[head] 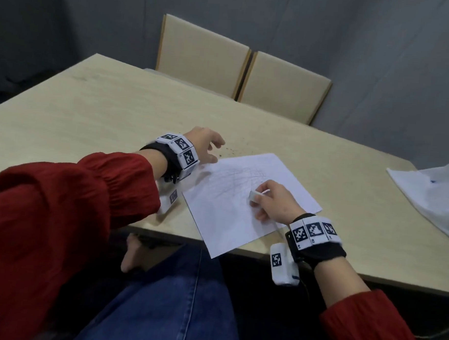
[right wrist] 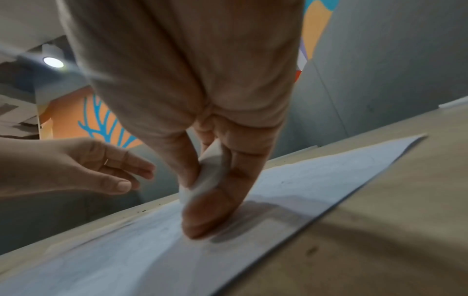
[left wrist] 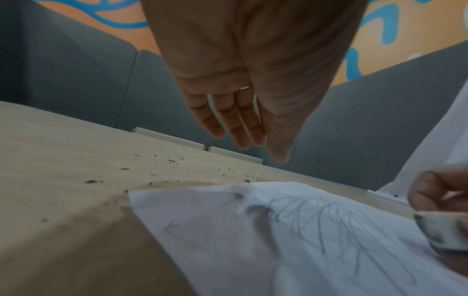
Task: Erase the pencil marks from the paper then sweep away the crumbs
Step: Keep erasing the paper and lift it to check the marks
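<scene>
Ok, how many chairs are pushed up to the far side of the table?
2. Both stand side by side at the table's far edge: the left chair and the right chair, backs touching. Only their backs show; none is visible elsewhere, though the frame cuts off the table's sides.

No legible txt — none.

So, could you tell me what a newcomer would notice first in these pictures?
Probably the white paper with faint pencil scribbles at the table's near edge, where the right hand pinches a white eraser. Next, the dark crumbs scattered just beyond its far corner, with the left hand open above them.
</scene>
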